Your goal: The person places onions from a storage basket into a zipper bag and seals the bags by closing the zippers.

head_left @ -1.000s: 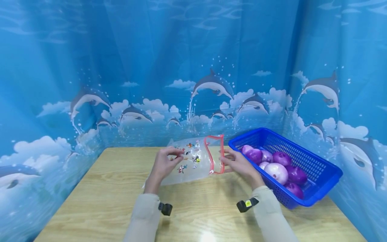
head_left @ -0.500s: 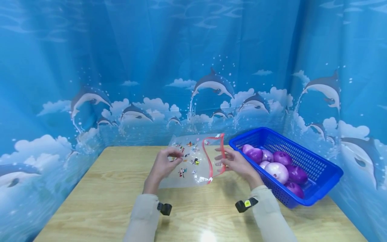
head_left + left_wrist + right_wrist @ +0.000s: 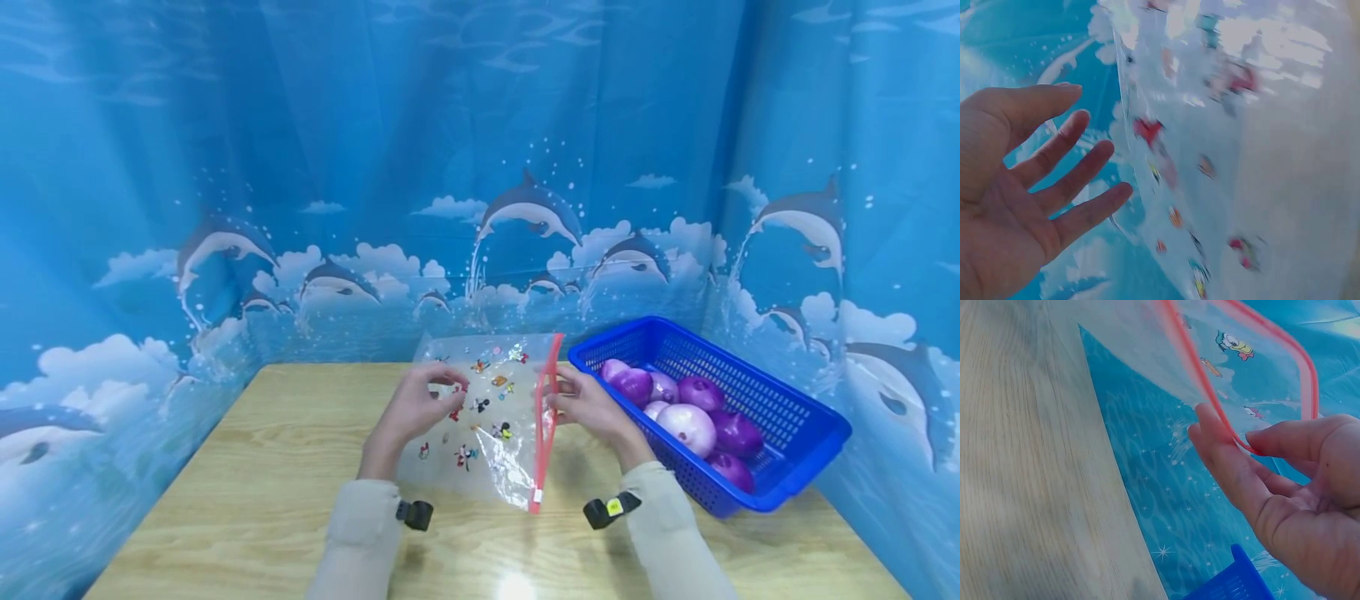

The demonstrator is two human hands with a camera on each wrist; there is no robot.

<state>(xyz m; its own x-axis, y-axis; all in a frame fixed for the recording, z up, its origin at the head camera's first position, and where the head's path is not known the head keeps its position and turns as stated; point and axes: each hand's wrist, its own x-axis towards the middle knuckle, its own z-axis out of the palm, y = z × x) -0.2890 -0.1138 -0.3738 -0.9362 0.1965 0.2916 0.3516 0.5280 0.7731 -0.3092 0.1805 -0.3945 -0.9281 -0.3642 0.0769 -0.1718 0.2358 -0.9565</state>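
Observation:
A clear zip bag (image 3: 487,417) with cartoon prints and a red zip edge stands upright between the hands, above the table. My right hand (image 3: 588,408) pinches its red rim between thumb and fingers; in the right wrist view the bag's mouth gapes above that hand (image 3: 1291,481). Beside the bag's left part is my left hand (image 3: 416,408). In the left wrist view the left hand's fingers (image 3: 1082,181) are spread and loosely bent, with a gap between them and the printed plastic (image 3: 1210,156).
On the right a blue plastic basket (image 3: 795,467) holds several purple onions (image 3: 738,433) and a paler onion (image 3: 686,429). The wooden table (image 3: 247,492) ends in front of a blue dolphin-print curtain (image 3: 420,167).
The bag has turned to face me more, its lower red corner swinging down toward the front. The left hand has come off the plastic; the right hand keeps its pinch.

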